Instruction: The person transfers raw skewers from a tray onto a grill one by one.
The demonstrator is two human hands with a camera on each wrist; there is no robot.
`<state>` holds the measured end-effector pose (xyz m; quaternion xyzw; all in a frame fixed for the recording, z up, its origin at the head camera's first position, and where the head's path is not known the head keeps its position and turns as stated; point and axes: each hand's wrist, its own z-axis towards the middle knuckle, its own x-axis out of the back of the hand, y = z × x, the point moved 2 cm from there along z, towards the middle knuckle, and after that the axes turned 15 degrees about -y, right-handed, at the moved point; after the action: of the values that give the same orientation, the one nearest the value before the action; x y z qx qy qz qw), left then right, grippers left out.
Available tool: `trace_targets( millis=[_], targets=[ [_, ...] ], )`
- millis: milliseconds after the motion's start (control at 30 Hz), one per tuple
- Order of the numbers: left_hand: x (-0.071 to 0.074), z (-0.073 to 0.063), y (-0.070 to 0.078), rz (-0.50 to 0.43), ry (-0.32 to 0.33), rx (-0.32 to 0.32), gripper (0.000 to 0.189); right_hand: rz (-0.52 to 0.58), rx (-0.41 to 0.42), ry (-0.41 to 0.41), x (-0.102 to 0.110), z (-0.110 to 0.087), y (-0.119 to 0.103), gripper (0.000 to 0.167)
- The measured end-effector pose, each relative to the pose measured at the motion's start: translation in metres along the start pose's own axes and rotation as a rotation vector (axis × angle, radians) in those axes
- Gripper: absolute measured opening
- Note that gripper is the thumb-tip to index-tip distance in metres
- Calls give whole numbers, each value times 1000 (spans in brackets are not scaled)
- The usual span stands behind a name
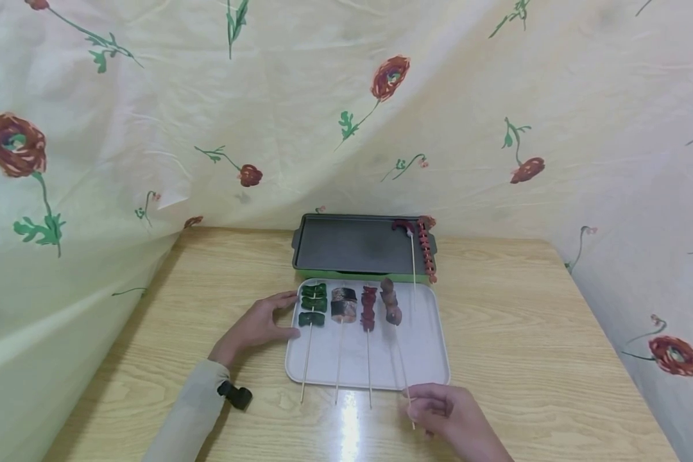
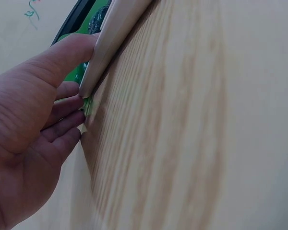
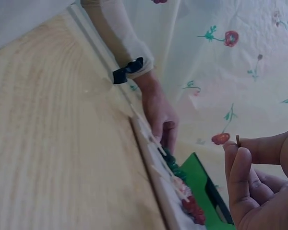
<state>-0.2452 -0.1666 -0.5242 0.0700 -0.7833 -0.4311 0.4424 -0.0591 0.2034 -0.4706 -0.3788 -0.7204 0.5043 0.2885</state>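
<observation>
In the head view a white tray (image 1: 355, 366) lies on the table. My left hand (image 1: 264, 321) holds its left rim; the left wrist view shows the thumb (image 2: 79, 48) against the rim and the fingers at the tray's outer side. Across the tray lie a green vegetable skewer (image 1: 314, 305), a skewer with thick dark-topped pale pieces (image 1: 343, 305) and a dark red meat skewer (image 1: 368, 308). My right hand (image 1: 444, 410) pinches the stick end of a brown meatball skewer (image 1: 390, 300), its food end over the tray's upper part.
Behind the tray stands a black griddle (image 1: 346, 244) with a green side. At its right lie a skewer with a dark red curved piece (image 1: 404, 226) and a reddish skewer (image 1: 425, 250). A flowered cloth (image 1: 300, 115) hangs behind the wooden table (image 1: 496, 321).
</observation>
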Motion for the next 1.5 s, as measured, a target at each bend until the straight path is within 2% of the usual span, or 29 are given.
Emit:
trace_targets(
  millis=[233, 467, 600, 733, 1067, 1500],
  targets=[
    [-1, 0, -2, -2, -6, -5, 80, -47, 30, 46, 10, -2, -16, 44],
    [-1, -1, -3, -2, -5, 2, 80, -122, 23, 158, 27, -3, -43, 40],
    [0, -1, -3, -5, -3, 6, 81, -167, 85, 197, 35, 1, -56, 34],
    [0, -1, -2, -4, -2, 8, 81, -191, 134, 199, 42, 9, -67, 33],
    [1, 1, -3, 0, 2, 8, 80, -208, 139, 180, 59, 34, -89, 36],
    [0, 2, -4, 5, 4, 5, 80, -188, 63, 194, 81, 77, -92, 39]
  ],
)
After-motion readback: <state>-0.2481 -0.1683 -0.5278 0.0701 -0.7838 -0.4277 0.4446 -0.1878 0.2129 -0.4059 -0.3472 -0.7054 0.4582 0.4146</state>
